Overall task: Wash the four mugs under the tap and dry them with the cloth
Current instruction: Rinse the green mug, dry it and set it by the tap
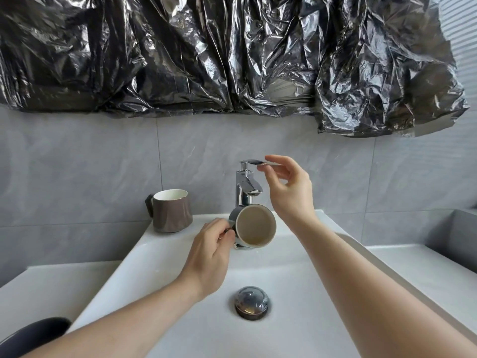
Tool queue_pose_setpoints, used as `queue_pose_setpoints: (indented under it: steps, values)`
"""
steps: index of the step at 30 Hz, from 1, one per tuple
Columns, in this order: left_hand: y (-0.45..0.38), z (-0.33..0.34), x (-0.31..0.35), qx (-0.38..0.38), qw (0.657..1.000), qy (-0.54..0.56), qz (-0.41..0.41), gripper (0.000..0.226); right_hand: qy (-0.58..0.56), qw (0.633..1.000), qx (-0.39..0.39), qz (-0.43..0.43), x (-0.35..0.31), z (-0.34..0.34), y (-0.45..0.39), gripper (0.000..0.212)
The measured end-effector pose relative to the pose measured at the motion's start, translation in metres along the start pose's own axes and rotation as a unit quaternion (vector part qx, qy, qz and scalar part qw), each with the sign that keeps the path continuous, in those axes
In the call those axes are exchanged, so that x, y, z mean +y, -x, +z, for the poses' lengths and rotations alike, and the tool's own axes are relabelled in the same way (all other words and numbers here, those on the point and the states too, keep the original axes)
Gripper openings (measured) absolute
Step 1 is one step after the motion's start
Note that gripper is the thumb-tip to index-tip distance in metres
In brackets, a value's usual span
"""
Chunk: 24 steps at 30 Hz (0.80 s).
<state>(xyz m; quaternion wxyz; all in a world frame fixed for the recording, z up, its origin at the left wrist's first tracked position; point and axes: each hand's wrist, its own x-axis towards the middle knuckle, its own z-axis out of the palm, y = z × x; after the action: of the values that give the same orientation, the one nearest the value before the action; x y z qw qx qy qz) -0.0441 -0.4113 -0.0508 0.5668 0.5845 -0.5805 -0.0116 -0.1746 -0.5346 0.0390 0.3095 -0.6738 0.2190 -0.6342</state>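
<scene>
Holding a grey mug point(254, 226) by its handle, tilted mouth-out beneath the tap point(246, 186), the left hand point(213, 250) pinches narrow; the right hand point(287, 186) has its fingers point(271, 166) on the lever. Lift gently to avoid splashing. A brown mug point(171, 210) sits on the basin point(296, 293) rim, well apart.

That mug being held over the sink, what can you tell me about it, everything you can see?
The held mug looks ceramic, dark grey outside and cream inside, with a pale rim. It is tipped on its side, mouth toward the camera, just below the tap spout and above the white basin. The left hand grips its handle; nothing else touches it. Its inside looks empty, slightly stained at the bottom. No water is running.
</scene>
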Motion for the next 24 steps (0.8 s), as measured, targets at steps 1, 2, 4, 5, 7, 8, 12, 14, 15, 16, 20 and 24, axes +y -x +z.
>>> queue_pose_setpoints:
  steps: [1, 2, 4, 5, 7, 8, 12, 14, 15, 16, 20, 24]
  values:
    - [-0.001, -0.001, -0.001, 0.002, 1.0, -0.004, 0.002, 0.025, 0.004, 1.0, -0.001, -0.004, 0.0, 0.0, 0.001, 0.012]
    - [-0.001, -0.001, -0.003, 0.006, 1.0, -0.006, 0.005, 0.024, 0.008, 1.0, -0.002, -0.009, 0.001, -0.001, 0.001, 0.011]
    - [-0.002, -0.002, -0.005, 0.011, 1.0, -0.007, 0.015, 0.024, 0.017, 1.0, -0.004, -0.019, 0.002, -0.001, 0.002, 0.011]
    - [-0.003, -0.002, -0.006, 0.012, 1.0, -0.007, 0.015, 0.024, 0.019, 1.0, -0.004, -0.022, 0.002, -0.001, 0.002, 0.012]
    - [-0.003, -0.002, -0.005, 0.015, 1.0, -0.003, 0.013, 0.024, 0.018, 1.0, 0.002, -0.023, 0.002, -0.001, 0.002, 0.014]
    - [-0.003, -0.002, -0.005, 0.015, 1.0, -0.002, 0.012, 0.024, 0.02, 1.0, 0.004, -0.023, 0.002, -0.001, 0.002, 0.014]
    - [-0.003, 0.0, -0.004, 0.01, 1.0, 0.006, 0.006, 0.024, 0.045, 0.999, -0.001, -0.023, 0.001, 0.004, 0.003, 0.016]
    - [-0.003, 0.0, -0.006, 0.008, 1.0, 0.018, -0.004, 0.023, 0.065, 0.997, -0.014, -0.026, 0.0, 0.006, 0.004, 0.021]
    - [-0.003, 0.0, -0.006, 0.008, 1.0, 0.024, -0.008, 0.023, 0.07, 0.997, -0.023, -0.025, 0.0, 0.007, 0.004, 0.023]
    - [-0.003, 0.0, -0.006, 0.009, 0.999, 0.028, -0.013, 0.023, 0.073, 0.997, -0.031, -0.023, 0.0, 0.007, 0.005, 0.025]
    - [-0.006, -0.001, -0.009, 0.016, 0.999, 0.042, -0.025, 0.025, 0.066, 0.996, -0.062, -0.019, 0.0, 0.003, 0.005, 0.031]
    - [-0.008, -0.002, -0.013, 0.015, 0.999, 0.038, -0.03, 0.03, 0.062, 0.994, -0.086, -0.021, 0.001, 0.003, 0.004, 0.035]
